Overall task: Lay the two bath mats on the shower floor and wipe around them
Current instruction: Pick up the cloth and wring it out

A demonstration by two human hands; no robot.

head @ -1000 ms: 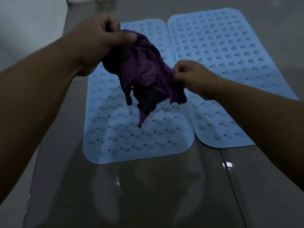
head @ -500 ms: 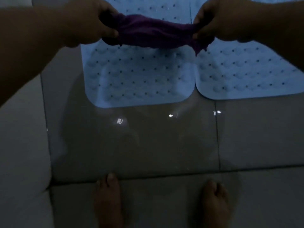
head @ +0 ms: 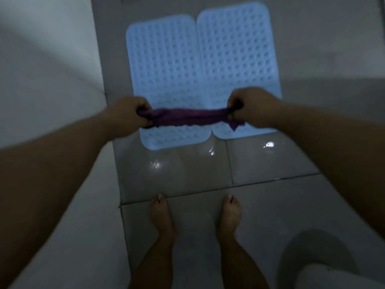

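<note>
The purple cloth [head: 188, 117] hides a strip of both blue mats [head: 166, 65], and its ends vanish inside the left hand [head: 130, 115] and right hand [head: 253, 107]. A white object [head: 333, 276] at the bottom right is cut off and unidentifiable.

place: home bathroom, shower area | evidence: glossy wet grey floor tiles [head: 270, 167]; two blue dimpled bath mats [head: 164, 65] at 12 o'clock; bare feet [head: 160, 215]

Glossy grey tiled floor [head: 270, 170] carries 2 blue bath mats [head: 164, 65], touching side by side.
</note>
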